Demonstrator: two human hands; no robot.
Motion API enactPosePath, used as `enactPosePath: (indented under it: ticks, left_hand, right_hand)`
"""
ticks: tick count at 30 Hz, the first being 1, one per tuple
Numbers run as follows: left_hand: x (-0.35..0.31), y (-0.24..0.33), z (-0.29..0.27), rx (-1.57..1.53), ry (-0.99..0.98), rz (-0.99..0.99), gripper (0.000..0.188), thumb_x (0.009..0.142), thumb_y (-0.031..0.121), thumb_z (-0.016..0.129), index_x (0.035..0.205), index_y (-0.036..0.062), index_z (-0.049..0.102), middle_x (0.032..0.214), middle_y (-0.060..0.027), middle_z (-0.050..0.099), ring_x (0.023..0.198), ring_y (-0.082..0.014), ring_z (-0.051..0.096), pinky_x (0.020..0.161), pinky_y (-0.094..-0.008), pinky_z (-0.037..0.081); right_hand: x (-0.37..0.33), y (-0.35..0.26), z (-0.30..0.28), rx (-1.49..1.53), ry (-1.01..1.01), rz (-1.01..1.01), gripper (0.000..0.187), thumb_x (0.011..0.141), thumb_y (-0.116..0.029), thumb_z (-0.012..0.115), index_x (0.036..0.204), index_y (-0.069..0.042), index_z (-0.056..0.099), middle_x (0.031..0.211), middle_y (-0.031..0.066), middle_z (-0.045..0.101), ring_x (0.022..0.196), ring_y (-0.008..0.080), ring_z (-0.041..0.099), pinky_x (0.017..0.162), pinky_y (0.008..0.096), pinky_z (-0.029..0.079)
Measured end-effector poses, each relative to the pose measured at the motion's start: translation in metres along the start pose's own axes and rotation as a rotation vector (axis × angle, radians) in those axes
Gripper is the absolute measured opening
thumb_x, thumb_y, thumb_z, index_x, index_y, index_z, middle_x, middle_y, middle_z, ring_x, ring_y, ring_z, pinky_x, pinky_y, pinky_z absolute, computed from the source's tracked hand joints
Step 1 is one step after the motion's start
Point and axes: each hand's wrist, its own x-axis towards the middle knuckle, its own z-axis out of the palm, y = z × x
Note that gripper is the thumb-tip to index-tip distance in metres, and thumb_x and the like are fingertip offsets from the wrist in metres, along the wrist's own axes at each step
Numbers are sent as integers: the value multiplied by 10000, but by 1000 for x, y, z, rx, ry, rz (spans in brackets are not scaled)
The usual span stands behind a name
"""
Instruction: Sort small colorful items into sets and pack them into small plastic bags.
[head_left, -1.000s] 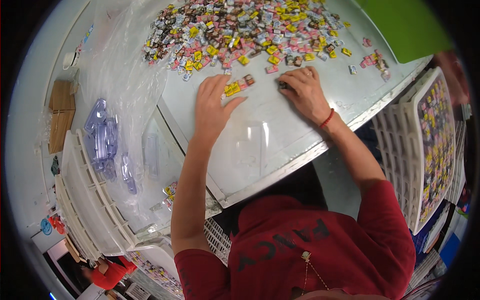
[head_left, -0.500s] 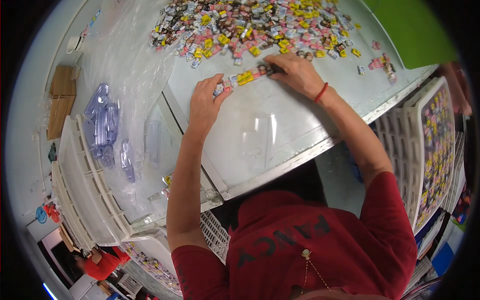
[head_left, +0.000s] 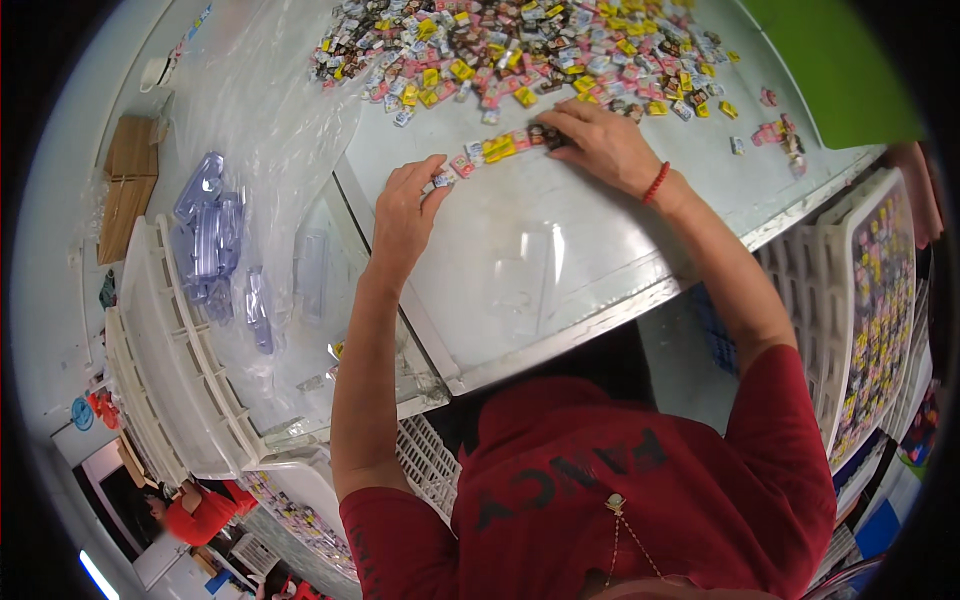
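A short row of small wrapped candies [head_left: 498, 149] in yellow, pink, white and brown lies across the white tabletop between my hands. At its left end, my left hand [head_left: 405, 212] is closed, with thumb and fingertips around a white candy [head_left: 443, 180]. The other end is under my right hand [head_left: 612, 150], whose thumb and fingers pinch the dark brown candies [head_left: 546, 136]. My right fingers partly cover those pieces. Just beyond both hands spreads a large heap of the same mixed candies [head_left: 480, 60].
Clear plastic trays [head_left: 213, 240] lie on plastic sheeting at the left. White stacked crates [head_left: 868, 310] with candies stand at the right. A green panel [head_left: 840, 70] is at the far right. A person in red [head_left: 200, 515] is in the lower left background.
The view has shifted slightly. My left hand has drawn a little away from my right, and the left end of the row looks a bit more spread out.
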Motion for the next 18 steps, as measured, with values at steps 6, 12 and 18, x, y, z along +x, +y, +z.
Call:
enactPosePath:
  ticks: [6, 12, 18]
  left_hand:
    - [5, -12, -18, 285, 242, 106, 398, 754, 64, 740, 1126, 15, 608, 1064, -147, 616, 944, -322, 578, 829, -395, 468]
    - [11, 12, 11, 33, 53, -47, 437, 751, 134, 770, 1150, 45, 615, 1120, -121, 615, 927, -257, 622, 774, -337, 511]
    - [16, -4, 26, 186, 97, 35, 395, 797, 155, 735, 1161, 58, 615, 1052, -117, 640, 917, -231, 627, 752, -331, 518]
  right_hand:
    - [0, -5, -2, -10, -4, 32, 475, 765, -159, 730, 1216, -130, 585, 1175, 134, 606, 1029, 307, 616, 834, 373, 529]
    - [0, -6, -2, -22, -1, 44, 459, 762, -151, 730, 1197, -110, 588, 1174, 138, 603, 1029, 310, 614, 843, 371, 526]
    - [0, -6, -1, -21, 5, 31, 459, 761, -144, 728, 1197, -107, 588, 1179, 147, 599, 1036, 316, 611, 853, 371, 522]
